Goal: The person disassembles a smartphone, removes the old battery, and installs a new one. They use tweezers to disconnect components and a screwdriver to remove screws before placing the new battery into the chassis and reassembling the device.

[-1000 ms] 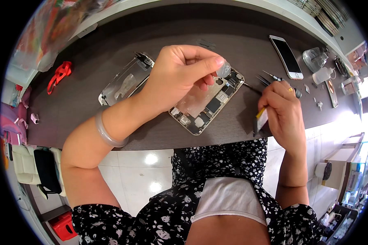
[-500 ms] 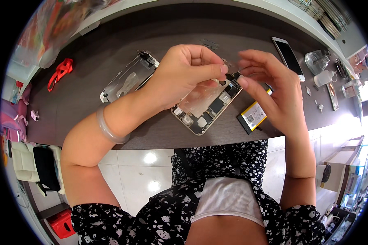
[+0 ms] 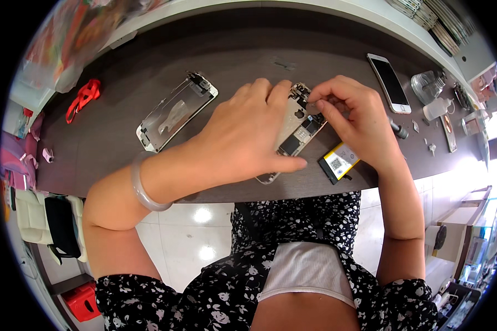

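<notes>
1. The left hand (image 3: pixel 248 138) lies flat over the opened phone body (image 3: pixel 295 132) mid-table (image 3: pixel 121 143), pinning it.
2. The right hand (image 3: pixel 353 118) pinches narrowly at its far end; light, steady pressure looks wise.
3. What the fingertips grip is too small to tell; the battery (image 3: pixel 339 163) sits just beside, partly hidden.

**Two hands on an opened phone**

The left hand (image 3: pixel 248 138) lies flat over an opened phone body (image 3: pixel 295 138) on the dark table (image 3: pixel 149 66), thumb along its lower edge. The right hand (image 3: pixel 353 118) pinches at the phone's top end. A yellow-labelled battery (image 3: pixel 339 163) lies just beside it. A detached screen (image 3: pixel 176 110) rests further left, a white phone (image 3: pixel 389 83) further right.
</notes>
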A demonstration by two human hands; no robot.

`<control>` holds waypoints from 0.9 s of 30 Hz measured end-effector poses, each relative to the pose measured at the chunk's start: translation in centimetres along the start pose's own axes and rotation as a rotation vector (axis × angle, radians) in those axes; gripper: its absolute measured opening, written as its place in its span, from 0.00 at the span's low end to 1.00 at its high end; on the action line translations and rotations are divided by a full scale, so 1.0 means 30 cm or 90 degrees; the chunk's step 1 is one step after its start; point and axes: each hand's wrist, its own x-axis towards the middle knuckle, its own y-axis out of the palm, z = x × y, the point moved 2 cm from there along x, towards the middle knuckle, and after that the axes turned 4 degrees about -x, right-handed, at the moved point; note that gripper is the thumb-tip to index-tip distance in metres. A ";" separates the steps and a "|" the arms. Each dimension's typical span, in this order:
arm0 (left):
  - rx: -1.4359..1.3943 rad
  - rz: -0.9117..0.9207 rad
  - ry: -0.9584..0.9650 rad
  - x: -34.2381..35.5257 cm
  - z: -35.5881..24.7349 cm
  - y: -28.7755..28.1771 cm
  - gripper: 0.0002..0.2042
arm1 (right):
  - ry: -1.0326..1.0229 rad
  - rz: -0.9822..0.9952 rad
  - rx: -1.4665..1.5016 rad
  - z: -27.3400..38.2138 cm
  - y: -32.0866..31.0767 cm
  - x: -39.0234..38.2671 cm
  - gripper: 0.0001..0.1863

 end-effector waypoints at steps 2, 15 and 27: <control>0.000 -0.048 0.007 -0.001 0.016 0.005 0.45 | 0.005 -0.003 0.017 0.008 0.003 0.000 0.05; -0.251 -0.116 0.019 0.027 0.021 -0.023 0.36 | -0.119 -0.141 -0.065 0.020 -0.005 0.027 0.06; -0.274 -0.159 0.100 0.034 0.033 -0.030 0.14 | -0.115 -0.199 -0.072 0.043 -0.014 0.019 0.09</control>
